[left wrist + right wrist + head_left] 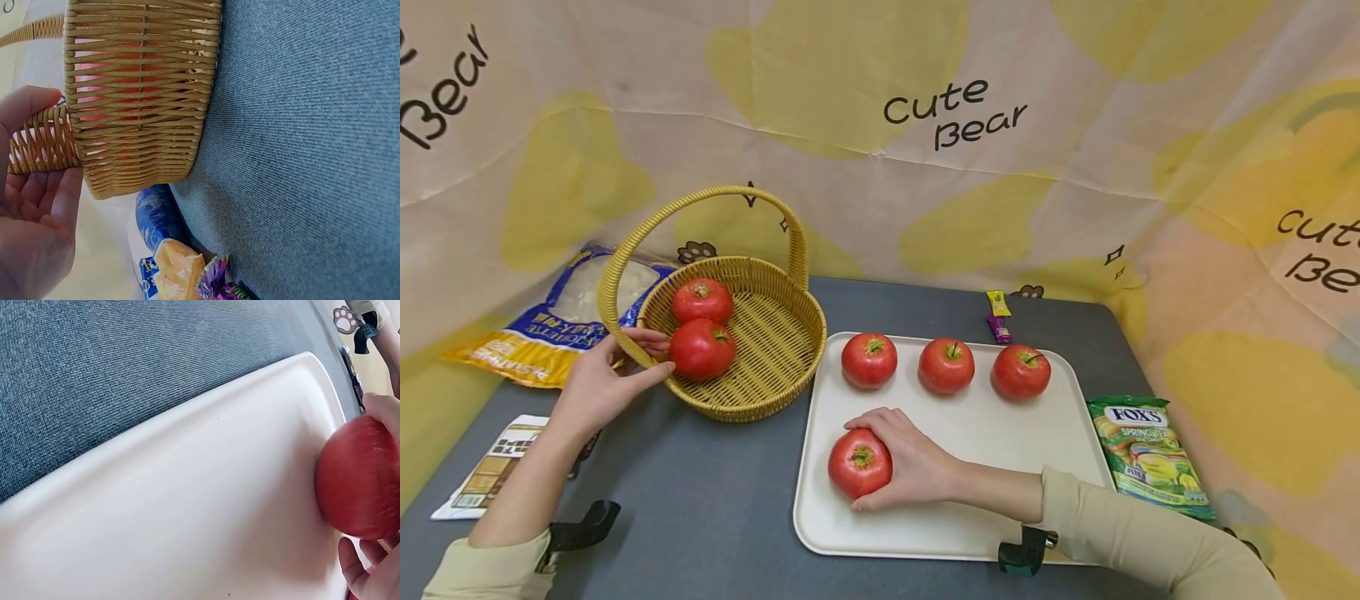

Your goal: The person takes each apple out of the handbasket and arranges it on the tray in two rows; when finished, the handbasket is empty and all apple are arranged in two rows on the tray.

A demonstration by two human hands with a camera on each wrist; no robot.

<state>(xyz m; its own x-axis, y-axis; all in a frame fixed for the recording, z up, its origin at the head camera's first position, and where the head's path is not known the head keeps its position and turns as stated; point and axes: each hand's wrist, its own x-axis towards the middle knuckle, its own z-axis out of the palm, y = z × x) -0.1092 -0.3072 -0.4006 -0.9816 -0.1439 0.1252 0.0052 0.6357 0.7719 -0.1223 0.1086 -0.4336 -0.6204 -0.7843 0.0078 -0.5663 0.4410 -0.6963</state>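
Observation:
My left hand [606, 379] grips the wicker basket [775, 350] at the foot of its tall handle, thumb on one side and fingers on the other. Inside the basket, two red apples [702, 348] lie against the left wall. On the white tray [1000, 442], my right hand [917, 458] holds a red apple [860, 463] near the left edge, fingers round its far side and thumb at the near side. The right wrist view shows this apple [356, 478] close over the tray. Three more apples, left [869, 361], middle [946, 366] and right [1021, 372], stand along the tray's back.
Left of the basket lies a blue and yellow pasta bag [561, 321], with a white and brown packet [493, 471] nearer. Small yellow and purple sweets [998, 317] lie behind the tray. A green Fox's bag [1150, 457] touches its right side. Printed cloth [865, 225] walls the table's back.

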